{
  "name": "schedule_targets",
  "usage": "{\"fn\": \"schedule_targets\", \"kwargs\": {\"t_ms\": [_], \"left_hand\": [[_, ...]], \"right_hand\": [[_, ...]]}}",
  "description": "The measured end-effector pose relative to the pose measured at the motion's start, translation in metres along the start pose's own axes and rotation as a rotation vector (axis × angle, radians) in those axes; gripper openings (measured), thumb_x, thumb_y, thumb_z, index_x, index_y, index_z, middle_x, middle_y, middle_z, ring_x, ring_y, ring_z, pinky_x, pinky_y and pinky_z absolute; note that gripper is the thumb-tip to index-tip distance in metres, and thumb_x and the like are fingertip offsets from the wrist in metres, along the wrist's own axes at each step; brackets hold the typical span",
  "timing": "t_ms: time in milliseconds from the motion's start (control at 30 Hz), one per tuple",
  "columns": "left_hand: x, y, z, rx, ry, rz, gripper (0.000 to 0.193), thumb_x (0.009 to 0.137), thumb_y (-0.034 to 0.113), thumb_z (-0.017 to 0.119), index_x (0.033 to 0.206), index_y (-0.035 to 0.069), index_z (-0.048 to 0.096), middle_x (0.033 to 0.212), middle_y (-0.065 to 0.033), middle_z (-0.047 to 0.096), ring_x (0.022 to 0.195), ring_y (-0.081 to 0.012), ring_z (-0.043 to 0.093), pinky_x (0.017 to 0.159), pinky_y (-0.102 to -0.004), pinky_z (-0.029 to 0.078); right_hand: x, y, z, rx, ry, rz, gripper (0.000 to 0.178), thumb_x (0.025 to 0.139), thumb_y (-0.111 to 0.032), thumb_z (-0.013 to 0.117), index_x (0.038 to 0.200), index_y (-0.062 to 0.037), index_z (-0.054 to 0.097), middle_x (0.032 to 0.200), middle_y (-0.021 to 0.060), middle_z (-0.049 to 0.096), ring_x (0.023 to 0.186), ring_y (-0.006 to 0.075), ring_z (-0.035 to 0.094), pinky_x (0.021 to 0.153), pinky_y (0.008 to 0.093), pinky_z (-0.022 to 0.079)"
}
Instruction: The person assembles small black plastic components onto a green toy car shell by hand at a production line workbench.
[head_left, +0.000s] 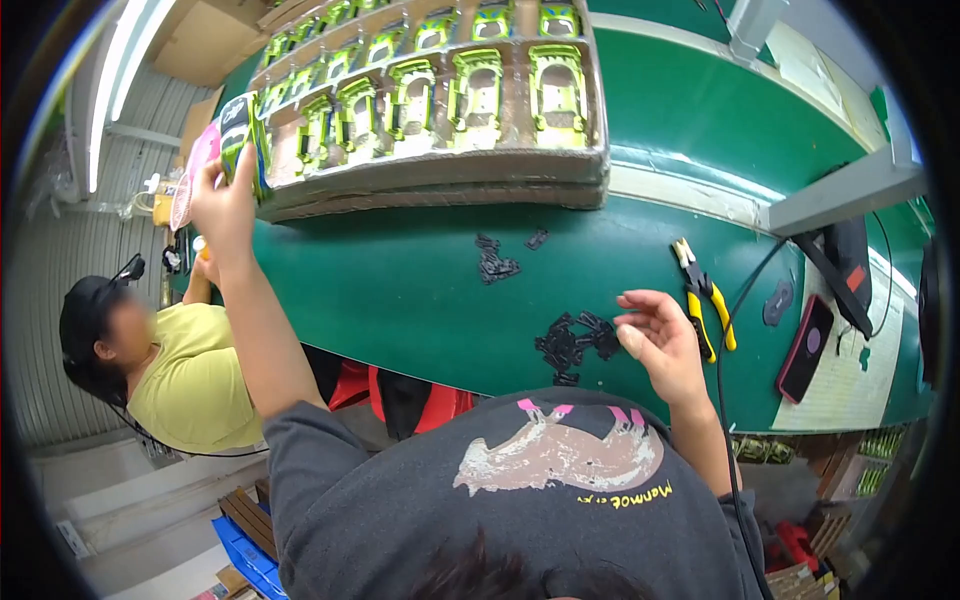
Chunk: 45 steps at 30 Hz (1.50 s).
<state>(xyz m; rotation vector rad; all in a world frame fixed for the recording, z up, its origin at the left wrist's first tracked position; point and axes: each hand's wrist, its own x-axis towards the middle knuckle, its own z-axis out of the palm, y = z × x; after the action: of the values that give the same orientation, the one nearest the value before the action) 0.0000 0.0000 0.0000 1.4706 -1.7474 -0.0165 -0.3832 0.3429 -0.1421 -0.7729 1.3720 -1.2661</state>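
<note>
At the far left, my left hand [225,205] is raised and closed on a green-and-black toy car body [238,125]. This car body is at the left end of a cardboard box [450,170] holding several rows of bright green car shells [475,97]. My right hand [662,345] hovers over the green table [400,270], fingers loosely curled and apart, with nothing seen in them. Just left of it lies a pile of small black plastic parts [565,342]. A smaller group of black parts [495,262] sits farther away.
Yellow-handled pliers [705,300] lie right of my right hand. Beyond them are a phone [805,350], paper sheets [860,370] and a black cable [735,400]. A metal post [840,190] stands at the right. Another person [190,370] in a yellow top is at the left.
</note>
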Motion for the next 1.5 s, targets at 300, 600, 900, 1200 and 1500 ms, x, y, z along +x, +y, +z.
{"fn": "schedule_targets", "kwargs": {"t_ms": [300, 600, 900, 1200, 1500], "left_hand": [[-0.271, 0.165, 0.079, -1.011, -0.583, -0.369, 0.036, 0.082, 0.009, 0.080, 0.102, 0.000, 0.052, 0.125, -0.0146, 0.053, 0.098, -0.0151, 0.063, 0.083, -0.0276, 0.054], [-0.265, 0.160, 0.071, -0.597, -0.591, 0.220, 0.054, 0.073, -0.005, 0.071, 0.124, 0.000, 0.053, 0.138, -0.0248, 0.047, 0.121, -0.0359, 0.057, 0.096, -0.0414, 0.050], [-0.236, 0.177, 0.076, -0.323, -0.907, 1.031, 0.060, 0.077, 0.009, 0.062, 0.136, 0.002, 0.051, 0.089, -0.0083, 0.057, 0.084, -0.0235, 0.059, 0.078, -0.0367, 0.050], [-0.246, 0.187, 0.065, -0.377, -1.171, 0.853, 0.088, 0.060, -0.004, 0.066, 0.144, -0.005, 0.038, 0.086, -0.0120, 0.057, 0.079, -0.0294, 0.058, 0.071, -0.0390, 0.049], [-0.250, 0.188, 0.068, -0.425, -1.509, 0.702, 0.104, 0.055, -0.009, 0.068, 0.150, -0.005, 0.027, 0.112, -0.0235, 0.062, 0.104, -0.0401, 0.061, 0.090, -0.0434, 0.049]], "right_hand": [[0.024, -0.025, 0.052, 0.209, -0.248, 0.006, 0.042, 0.090, -0.011, 0.072, 0.124, 0.0024, 0.052, 0.113, 0.0119, 0.067, 0.102, 0.0163, 0.066, 0.090, 0.0302, 0.053], [0.015, -0.019, -0.010, 0.505, -0.319, 0.236, 0.056, 0.076, -0.006, 0.080, 0.125, 0.0080, 0.055, 0.106, 0.0167, 0.071, 0.089, 0.0225, 0.072, 0.084, 0.0374, 0.060], [0.010, -0.014, -0.013, 0.495, -0.505, 0.415, 0.042, 0.087, -0.015, 0.075, 0.121, 0.0061, 0.061, 0.101, 0.0105, 0.071, 0.084, 0.0150, 0.069, 0.079, 0.0282, 0.056], [0.017, -0.053, -0.014, -0.578, -0.597, -0.070, 0.022, 0.086, -0.008, 0.066, 0.105, 0.0037, 0.068, 0.083, 0.0168, 0.070, 0.075, 0.0246, 0.068, 0.070, 0.0351, 0.054], [0.009, -0.049, -0.001, -1.111, -0.767, -0.338, 0.015, 0.075, -0.003, 0.061, 0.087, 0.0058, 0.061, 0.079, 0.0205, 0.066, 0.079, 0.0370, 0.066, 0.073, 0.0432, 0.053]]}}
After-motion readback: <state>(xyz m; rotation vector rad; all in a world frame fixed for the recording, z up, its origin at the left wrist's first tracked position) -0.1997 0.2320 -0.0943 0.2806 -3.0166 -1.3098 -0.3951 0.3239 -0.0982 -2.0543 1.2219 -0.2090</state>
